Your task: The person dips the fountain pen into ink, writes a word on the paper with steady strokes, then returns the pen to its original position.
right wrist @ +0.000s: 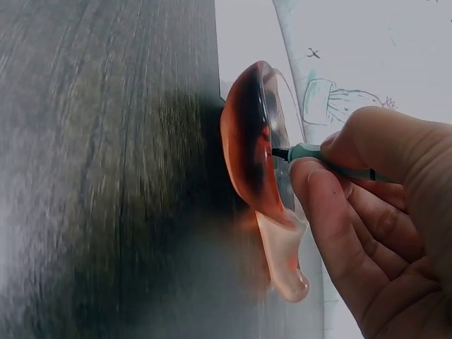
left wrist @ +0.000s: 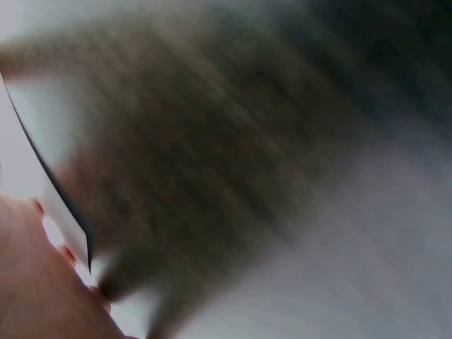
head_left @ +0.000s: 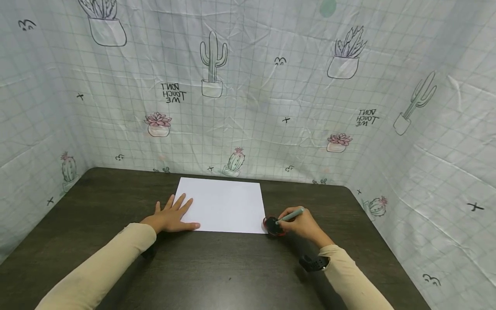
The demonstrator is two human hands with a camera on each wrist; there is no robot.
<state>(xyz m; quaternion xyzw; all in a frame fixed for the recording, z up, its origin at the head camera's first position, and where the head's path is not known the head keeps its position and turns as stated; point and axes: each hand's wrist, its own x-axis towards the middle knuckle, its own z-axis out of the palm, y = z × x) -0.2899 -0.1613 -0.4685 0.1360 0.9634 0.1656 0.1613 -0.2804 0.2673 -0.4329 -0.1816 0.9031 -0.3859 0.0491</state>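
A white sheet of paper [head_left: 228, 206] lies on the dark table. My left hand [head_left: 172, 217] rests on its left side with the fingers spread and straight. In the left wrist view, part of that hand [left wrist: 42, 275] shows beside the paper's edge. With thumb and fingers my right hand [head_left: 304, 224] grips a green pen [head_left: 293, 214] with a dark tip. The tip reaches into a small reddish see-through dish [right wrist: 236, 166] that has dark liquid inside and a short handle. This dish sits at the paper's lower right corner.
The dark wooden table [head_left: 232, 271] has rounded far corners. A cloth [head_left: 255, 86] printed with cacti and a grid hangs behind it and along both sides. A black band [head_left: 314, 262] is around my right wrist.
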